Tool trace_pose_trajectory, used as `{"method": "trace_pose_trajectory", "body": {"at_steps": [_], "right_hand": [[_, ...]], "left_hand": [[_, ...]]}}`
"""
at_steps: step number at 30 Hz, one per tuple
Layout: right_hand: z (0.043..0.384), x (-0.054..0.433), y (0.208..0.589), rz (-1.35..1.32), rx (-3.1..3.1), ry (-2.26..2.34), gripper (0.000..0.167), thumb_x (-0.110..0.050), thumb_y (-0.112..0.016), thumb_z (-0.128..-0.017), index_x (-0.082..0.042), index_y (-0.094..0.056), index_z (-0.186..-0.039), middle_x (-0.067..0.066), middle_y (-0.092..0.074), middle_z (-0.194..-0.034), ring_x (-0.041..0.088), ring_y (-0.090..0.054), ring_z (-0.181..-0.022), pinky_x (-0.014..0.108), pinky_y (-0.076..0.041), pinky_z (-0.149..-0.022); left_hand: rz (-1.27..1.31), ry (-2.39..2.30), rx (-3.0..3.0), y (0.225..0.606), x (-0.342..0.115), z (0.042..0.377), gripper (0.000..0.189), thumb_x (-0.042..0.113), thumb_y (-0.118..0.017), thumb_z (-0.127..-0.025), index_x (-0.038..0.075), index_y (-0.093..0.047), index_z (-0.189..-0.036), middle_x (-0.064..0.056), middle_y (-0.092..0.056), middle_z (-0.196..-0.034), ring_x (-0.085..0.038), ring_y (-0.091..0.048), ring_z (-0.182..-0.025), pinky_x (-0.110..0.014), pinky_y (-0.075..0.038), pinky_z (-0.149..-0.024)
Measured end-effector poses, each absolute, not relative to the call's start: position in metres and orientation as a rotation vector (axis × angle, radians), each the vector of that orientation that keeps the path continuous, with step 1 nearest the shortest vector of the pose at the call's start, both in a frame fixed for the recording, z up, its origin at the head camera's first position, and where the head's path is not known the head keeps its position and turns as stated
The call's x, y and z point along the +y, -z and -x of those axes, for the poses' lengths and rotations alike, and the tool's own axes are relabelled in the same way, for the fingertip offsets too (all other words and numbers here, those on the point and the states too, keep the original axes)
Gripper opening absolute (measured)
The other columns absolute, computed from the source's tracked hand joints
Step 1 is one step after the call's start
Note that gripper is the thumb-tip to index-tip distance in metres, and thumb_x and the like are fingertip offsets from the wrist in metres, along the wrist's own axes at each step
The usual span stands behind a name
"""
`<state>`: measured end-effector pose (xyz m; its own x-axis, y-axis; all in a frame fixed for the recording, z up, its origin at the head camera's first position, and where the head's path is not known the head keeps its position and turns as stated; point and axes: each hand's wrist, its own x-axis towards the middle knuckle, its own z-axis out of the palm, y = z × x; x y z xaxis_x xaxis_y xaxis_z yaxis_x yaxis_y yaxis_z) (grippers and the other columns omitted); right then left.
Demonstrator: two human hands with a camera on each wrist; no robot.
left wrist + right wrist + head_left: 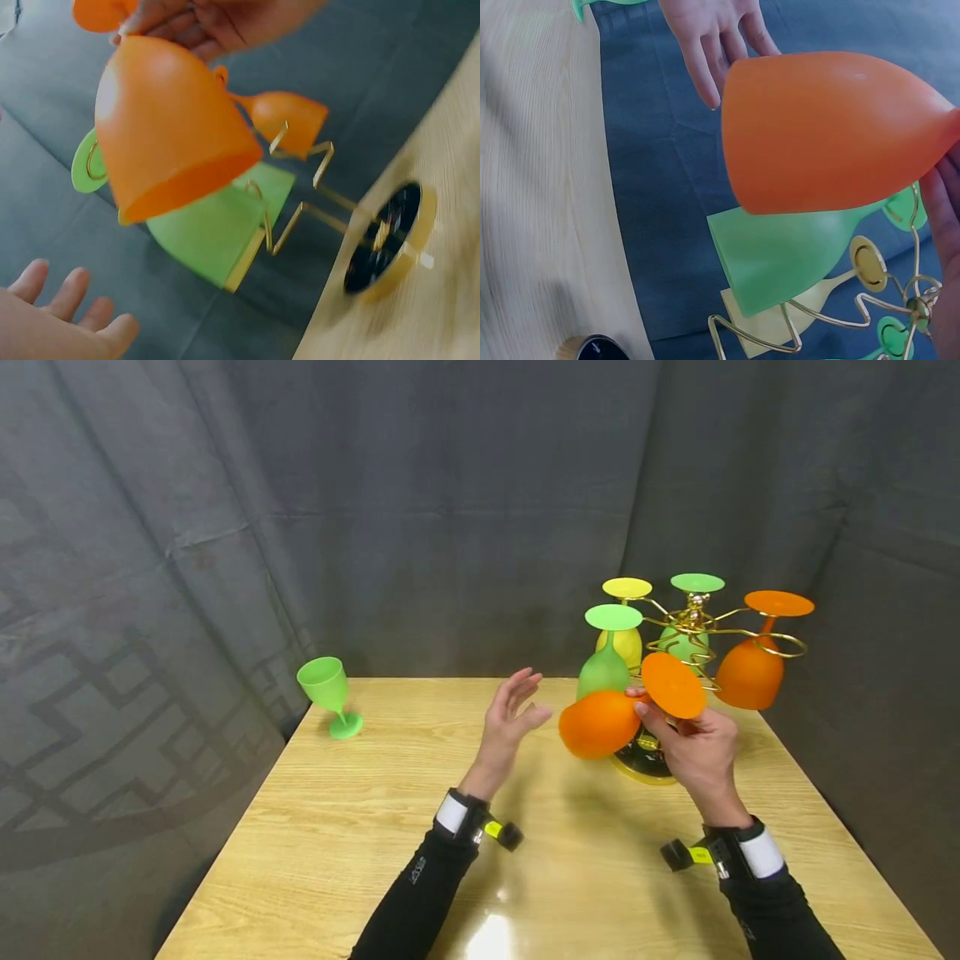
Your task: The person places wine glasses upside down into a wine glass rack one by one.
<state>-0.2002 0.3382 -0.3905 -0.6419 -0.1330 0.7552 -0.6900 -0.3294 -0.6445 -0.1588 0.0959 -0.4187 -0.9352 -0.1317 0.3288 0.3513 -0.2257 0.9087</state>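
My right hand (703,756) pinches an orange goblet (600,725) by its stem, in front of a gold wire rack (693,625). The goblet is tilted, its bowl toward the left and its round foot up at the right. To the left of that bowl my left hand (507,727) hovers with fingers spread, touching nothing. From the rack hang upside-down goblets: a near green goblet (604,670), a yellow goblet (628,647), a far green goblet (686,645) and another orange goblet (750,672). In the left wrist view the held goblet (165,127) partly covers the near green one.
A green goblet (327,687) stands upright at the back left of the wooden table (360,827). The rack's round black and gold base (647,764) rests on the table, partly behind the right hand. A grey curtain (450,527) hangs behind.
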Motion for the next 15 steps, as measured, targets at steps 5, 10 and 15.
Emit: {"method": "trace_pose_trajectory", "body": {"at_steps": [5,10,15], "right_hand": [[0.2,0.339,0.387,-1.031,-1.611,-1.968,0.032,0.023,-0.069,-0.084,0.017,-0.069,-0.116,0.009,-0.08,-0.106,0.015,-0.075,-0.105,0.021,-0.057,-0.098],[0.199,0.341,0.385,-0.987,-1.748,-1.841,0.033,0.02,-0.071,-0.084,0.012,-0.071,-0.116,0.004,-0.08,-0.105,0.011,-0.074,-0.104,0.017,-0.056,-0.097],[0.198,0.342,0.384,-0.952,-1.838,-1.749,0.032,0.019,-0.073,-0.084,0.011,-0.073,-0.114,-0.009,-0.079,-0.104,0.006,-0.072,-0.103,0.015,-0.055,-0.096]], "left_hand": [[0.409,2.0,-2.035,0.416,0.092,0.159,0.096,0.028,-0.092,-0.079,0.026,-0.038,-0.158,0.003,-0.042,-0.162,-0.018,-0.035,-0.152,-0.052,-0.026,-0.129],[0.45,1.8,-2.278,0.411,0.102,0.158,0.111,0.015,-0.096,-0.071,0.042,-0.032,-0.157,0.018,-0.034,-0.164,-0.01,-0.033,-0.152,-0.048,-0.029,-0.128],[0.523,1.763,-2.365,0.41,0.11,0.157,0.114,0.016,-0.098,-0.07,0.035,-0.031,-0.16,0.01,-0.033,-0.167,-0.015,-0.034,-0.152,-0.052,-0.034,-0.125]]}}
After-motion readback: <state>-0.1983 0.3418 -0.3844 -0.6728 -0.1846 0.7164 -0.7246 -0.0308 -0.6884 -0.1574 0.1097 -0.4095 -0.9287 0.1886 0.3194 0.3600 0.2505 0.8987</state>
